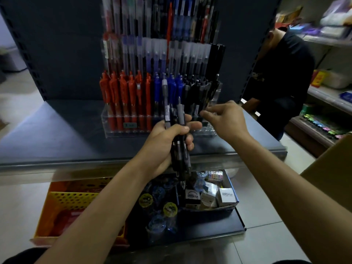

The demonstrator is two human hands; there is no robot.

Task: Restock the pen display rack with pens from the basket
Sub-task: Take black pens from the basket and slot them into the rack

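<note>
While basket (pixel 62 202) sits low by L forearm, left hand (pixel 167 143) wraps fist round black pens (pixel 180 116), upright. Right hand (pixel 225 121) reaches fwd, fingertips drawn together at rack (pixel 114 131) black section; can't tell if pinching anything.

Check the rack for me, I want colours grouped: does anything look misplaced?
One slim orange-red pen stands alone in the upper tiers of the clear acrylic rack, among frosted blue and black pens, far from the red pens at lower left.

The pen display rack (pixel 207 130) runs off the top edge; the left hand (pixel 162 147) covers the pens (pixel 180 113) midway, its forearm part of the basket (pixel 72 201).
</note>
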